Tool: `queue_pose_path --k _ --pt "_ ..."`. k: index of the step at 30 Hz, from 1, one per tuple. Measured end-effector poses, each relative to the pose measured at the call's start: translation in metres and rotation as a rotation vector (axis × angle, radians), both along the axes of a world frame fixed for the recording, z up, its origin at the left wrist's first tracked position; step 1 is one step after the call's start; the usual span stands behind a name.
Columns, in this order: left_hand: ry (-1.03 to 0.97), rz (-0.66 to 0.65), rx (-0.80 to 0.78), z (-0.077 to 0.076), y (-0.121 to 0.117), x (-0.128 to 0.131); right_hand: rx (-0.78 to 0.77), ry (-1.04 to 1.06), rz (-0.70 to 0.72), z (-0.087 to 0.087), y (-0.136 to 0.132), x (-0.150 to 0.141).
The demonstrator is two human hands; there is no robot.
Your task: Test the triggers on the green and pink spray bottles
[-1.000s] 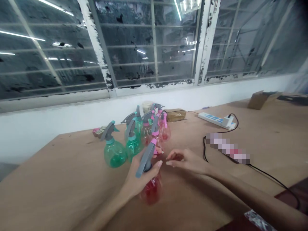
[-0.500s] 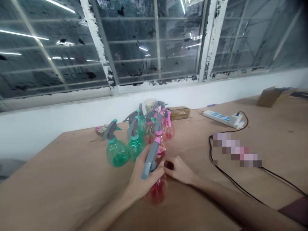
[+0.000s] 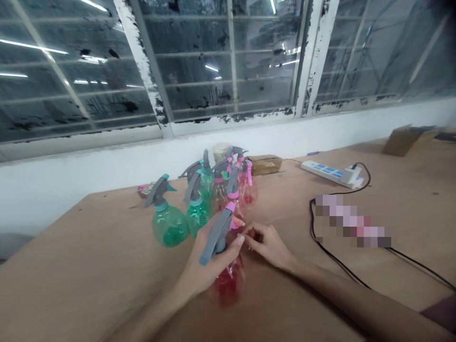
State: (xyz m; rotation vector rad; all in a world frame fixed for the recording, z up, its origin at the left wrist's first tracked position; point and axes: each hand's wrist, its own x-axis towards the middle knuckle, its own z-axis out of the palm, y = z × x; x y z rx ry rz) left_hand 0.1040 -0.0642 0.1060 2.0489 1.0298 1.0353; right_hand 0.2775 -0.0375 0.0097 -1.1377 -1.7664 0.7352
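A spray bottle with a grey and pink trigger head and red liquid stands in front of me, slightly blurred. My left hand is wrapped round it just below the head. Close on the right side of the bottle's neck is my right hand, its fingers curled and thumb pinched in, near the left thumb tip. Whatever those fingertips hold, if anything, is hidden. Just beyond are a green spray bottle, a second green one, and several pink ones, including a pink bottle at the back.
A brown wrapped package and a pale cup stand behind the bottles. To the right lie a white power strip, a black cable and a blurred-out object. A cardboard box sits far right, below the windows.
The held bottle and my left hand have shifted slightly left in view. My right hand has moved slightly right and up, its fingers a little farther from the bottle's neck.
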Motion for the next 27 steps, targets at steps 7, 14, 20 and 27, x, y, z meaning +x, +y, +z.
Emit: queue_pose_path --k 7,14,20,27 --pt "-0.037 -0.012 -0.064 -0.008 -0.001 0.000 0.032 -0.015 -0.209 -0.003 0.018 0.018" --pt "-0.056 -0.040 0.021 -0.011 -0.002 0.001 0.017 -0.129 -0.190 -0.004 0.028 0.031" --pt "-0.033 -0.035 0.083 -0.012 0.000 0.000 0.080 -0.388 -0.086 -0.021 0.035 0.043" --pt "-0.066 0.038 0.044 -0.008 -0.005 0.005 0.123 -0.622 -0.071 -0.034 0.038 0.045"
